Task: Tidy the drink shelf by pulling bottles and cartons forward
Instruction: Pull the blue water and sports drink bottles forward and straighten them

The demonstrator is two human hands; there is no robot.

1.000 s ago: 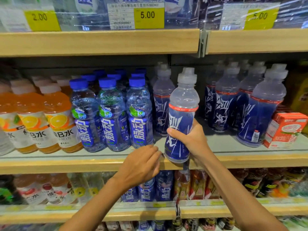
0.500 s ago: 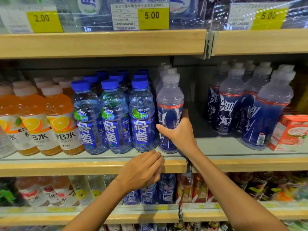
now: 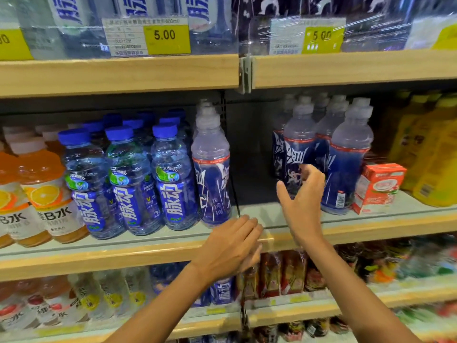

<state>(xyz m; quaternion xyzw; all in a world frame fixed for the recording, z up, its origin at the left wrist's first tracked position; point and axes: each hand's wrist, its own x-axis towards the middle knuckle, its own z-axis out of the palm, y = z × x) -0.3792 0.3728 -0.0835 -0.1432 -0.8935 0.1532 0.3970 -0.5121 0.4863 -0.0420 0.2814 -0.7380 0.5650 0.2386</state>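
Right hand: the right hand is hanging raised in front of the right-side bottles, thumb spread from loosely curved fingers, gripping nothing; contact with them is unclear.
Left hand: the left hand is lying palm down on the shelf front edge, fingers straight and together.
Sports bottle: the sports bottle is standing upright near the front, just right of the blue-capped bottles.
Change: the right hand, gripping this bottle half a second ago, is now hovering further right, free of it.
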